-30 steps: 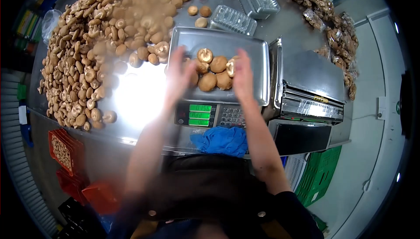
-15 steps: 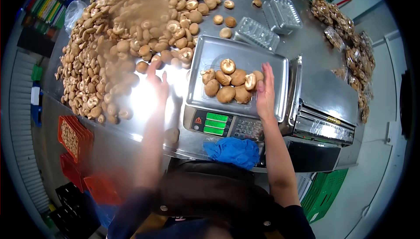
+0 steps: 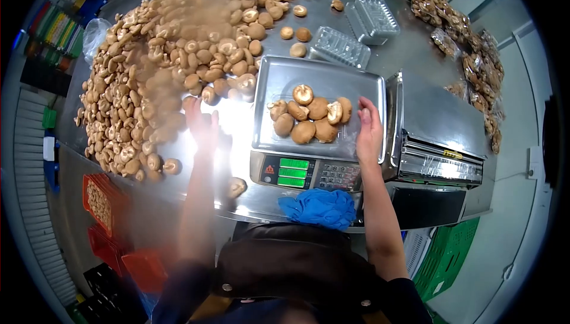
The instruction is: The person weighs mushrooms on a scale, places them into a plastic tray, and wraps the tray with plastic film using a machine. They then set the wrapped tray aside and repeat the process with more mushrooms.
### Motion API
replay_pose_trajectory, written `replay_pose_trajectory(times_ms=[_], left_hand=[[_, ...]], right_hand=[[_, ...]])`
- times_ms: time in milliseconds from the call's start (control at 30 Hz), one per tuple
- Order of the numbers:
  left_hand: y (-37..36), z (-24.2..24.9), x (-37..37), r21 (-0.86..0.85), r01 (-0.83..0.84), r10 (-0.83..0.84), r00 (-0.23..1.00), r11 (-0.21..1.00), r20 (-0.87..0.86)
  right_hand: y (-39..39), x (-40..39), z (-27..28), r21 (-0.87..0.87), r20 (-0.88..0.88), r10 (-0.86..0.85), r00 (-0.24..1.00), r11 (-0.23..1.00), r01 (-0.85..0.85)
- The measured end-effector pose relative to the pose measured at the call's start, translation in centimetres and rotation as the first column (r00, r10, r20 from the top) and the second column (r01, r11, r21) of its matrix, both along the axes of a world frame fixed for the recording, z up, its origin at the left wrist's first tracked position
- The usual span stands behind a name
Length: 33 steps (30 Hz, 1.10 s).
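Observation:
My left hand (image 3: 203,127) reaches to the near edge of a big heap of brown mushrooms (image 3: 127,86). Glare and haze blur it, but its thumb and fingers look apart, with the fingertips close to the nearest mushrooms. On the scale's metal tray (image 3: 279,70) lies a small group of mushrooms (image 3: 303,132), some caps up and some stems up, in what looks like a clear plastic punnet. My right hand (image 3: 369,134) is open at the tray's right side, fingers slightly bent, beside the group and apart from it.
Below the tray, the scale's green display (image 3: 293,172) is lit. A crumpled blue cloth (image 3: 320,208) lies at the near edge, a single mushroom (image 3: 237,187) left of it. Clear punnets (image 3: 341,47) stand behind. A wrapping machine (image 3: 442,158) and bagged mushrooms (image 3: 478,69) are at right.
My left hand has shifted a little left along the heap's edge. My right hand has drawn back from the mushrooms on the tray towards its right rim. The view has shifted slightly.

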<state>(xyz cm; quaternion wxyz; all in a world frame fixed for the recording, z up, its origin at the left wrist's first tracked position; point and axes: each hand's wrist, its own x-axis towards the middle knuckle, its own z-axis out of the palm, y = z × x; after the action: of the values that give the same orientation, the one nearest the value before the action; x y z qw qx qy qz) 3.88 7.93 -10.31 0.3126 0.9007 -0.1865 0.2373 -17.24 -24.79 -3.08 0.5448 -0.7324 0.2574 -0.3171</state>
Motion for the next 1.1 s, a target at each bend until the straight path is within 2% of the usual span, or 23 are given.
replay_pose_trajectory(times_ms=[100,133,200,233,333,367,400,433,467,533,567,600,633,667,700,733,800,900,1000,1033,1067,1100], left_hand=[[-3.5,0.7,2.0,-0.079,0.104,-0.114,0.985,0.991,-0.130],[-4.6,1.9,1.8,0.023,0.141,-0.125,0.933,0.990,-0.338],[-5.9,0.3,1.8,0.245,0.198,-0.177,0.978,0.949,-0.107],[-6.6,-0.6,1.9,0.262,0.129,-0.079,0.978,0.956,-0.194],[-7.1,-1.5,1.3,0.152,0.097,-0.083,0.992,0.984,-0.094],[-6.7,-1.4,0.7,0.047,0.119,-0.113,0.988,0.992,-0.109],[-6.3,-1.1,0.3,0.052,0.095,-0.089,0.990,0.994,-0.110],[-5.9,-0.3,0.0,-0.193,0.025,-0.092,0.933,0.981,-0.348],[-5.5,0.5,0.0,-0.399,-0.103,-0.153,0.815,0.911,-0.558],[-5.3,2.2,-0.1,-0.629,0.100,-0.337,0.902,0.771,-0.270],[-7.3,8.8,-3.7,-0.713,0.235,-0.514,0.834,0.661,-0.201],[-8.8,10.0,-4.3,-0.414,0.390,-0.441,0.897,0.822,-0.030],[-9.9,10.7,-5.4,-0.250,0.506,-0.501,0.861,0.826,0.086],[-11.4,12.4,-6.7,-0.135,0.669,-0.648,0.742,0.731,0.171],[-12.5,12.0,-8.4,-0.200,0.684,-0.708,0.701,0.702,-0.088],[-13.6,12.7,-8.9,0.015,0.713,-0.705,0.696,0.701,-0.135],[-14.7,11.9,-9.4,0.304,0.674,-0.691,0.720,0.673,-0.067],[-13.6,12.4,-9.8,0.209,0.685,-0.689,0.722,0.698,-0.064],[-11.4,10.9,-8.0,-0.049,0.597,-0.599,0.800,0.801,-0.038],[-10.4,9.9,-7.4,-0.133,0.482,-0.499,0.854,0.866,-0.149],[-9.3,8.9,-6.7,-0.201,0.351,-0.396,0.879,0.915,-0.266],[-8.3,8.6,-6.0,-0.235,0.309,-0.386,0.796,0.922,-0.467]], right_hand=[[0.5,-0.1,0.5,-0.001,-0.019,0.010,1.000,1.000,-0.010],[0.7,-0.2,0.5,-0.009,-0.024,0.017,1.000,1.000,-0.017],[1.0,-0.3,0.5,-0.030,-0.033,0.021,0.999,0.999,-0.022],[1.0,-0.4,0.8,-0.128,-0.044,0.031,0.999,0.991,-0.037],[1.6,-1.0,1.9,-0.098,-0.041,0.032,0.999,0.995,-0.036],[1.3,-1.3,1.6,-0.090,-0.042,0.024,0.999,0.996,-0.027],[0.9,-1.6,1.1,-0.081,-0.039,0.013,0.999,0.997,-0.016],[0.8,-1.9,0.8,-0.071,-0.037,0.001,0.999,0.997,-0.004],[0.6,-2.0,0.8,-0.053,-0.042,-0.002,0.999,0.999,0.000],[0.7,-2.5,1.2,-0.014,-0.059,-0.014,0.998,1.000,0.013],[0.6,-2.5,0.5,-0.017,-0.008,0.003,1.000,1.000,-0.003],[1.0,-2.3,0.9,0.000,-0.048,-0.005,0.999,1.000,0.005],[1.2,-2.0,1.1,-0.005,-0.047,0.002,0.999,1.000,-0.002],[1.5,-1.5,1.3,-0.007,-0.040,0.008,0.999,1.000,-0.009],[1.8,-1.1,1.6,-0.048,-0.040,0.011,0.999,0.999,-0.013],[2.0,-0.8,1.9,-0.090,-0.042,0.013,0.999,0.996,-0.017],[2.1,-0.8,2.4,-0.163,-0.047,0.020,0.999,0.986,-0.028],[1.8,-1.2,2.8,-0.249,-0.060,0.016,0.998,0.968,-0.030],[1.0,-1.8,2.6,-0.160,-0.088,-0.003,0.996,0.987,-0.011],[0.6,-1.8,2.0,-0.161,-0.083,0.001,0.997,0.987,-0.014],[0.4,-1.7,1.8,-0.140,-0.167,-0.009,0.986,0.990,-0.014],[0.2,-1.7,1.8,-0.118,-0.251,-0.019,0.968,0.993,-0.011]])
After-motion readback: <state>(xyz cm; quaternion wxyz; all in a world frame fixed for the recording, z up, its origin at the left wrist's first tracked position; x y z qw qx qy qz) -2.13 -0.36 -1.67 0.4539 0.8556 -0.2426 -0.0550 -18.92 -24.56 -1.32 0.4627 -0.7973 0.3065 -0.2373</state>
